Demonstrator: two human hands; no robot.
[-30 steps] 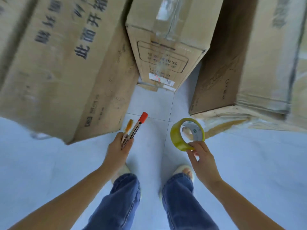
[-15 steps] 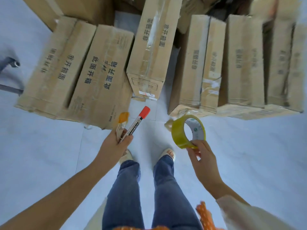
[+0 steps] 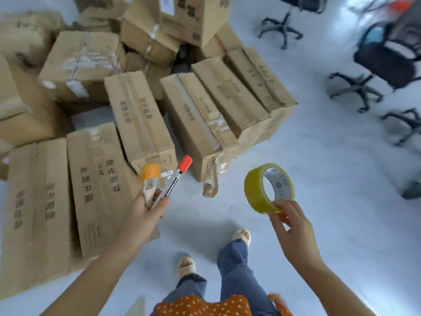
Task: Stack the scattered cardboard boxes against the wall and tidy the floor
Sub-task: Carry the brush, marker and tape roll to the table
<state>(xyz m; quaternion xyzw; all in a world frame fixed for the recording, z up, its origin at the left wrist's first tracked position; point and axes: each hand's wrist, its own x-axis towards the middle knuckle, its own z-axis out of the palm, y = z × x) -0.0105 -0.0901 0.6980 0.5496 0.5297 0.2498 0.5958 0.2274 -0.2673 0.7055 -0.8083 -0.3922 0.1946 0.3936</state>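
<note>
Several brown cardboard boxes lie scattered over the pale floor ahead and to my left, with more piled behind them. My left hand grips a red-capped whiteboard marker together with a small orange-tipped tool. My right hand pinches the lower rim of a yellow roll of packing tape, held upright in front of me. Both hands are raised above the floor, apart from the boxes.
Black swivel chairs stand at the right and far right, another chair base at the top. A loose curl of brown tape hangs off one box. My feet and jeans are below on open pale floor.
The view has pulled back and swung right, so the boxes look smaller and the chairs have come into sight. Both hands keep their hold on the marker and the tape.
</note>
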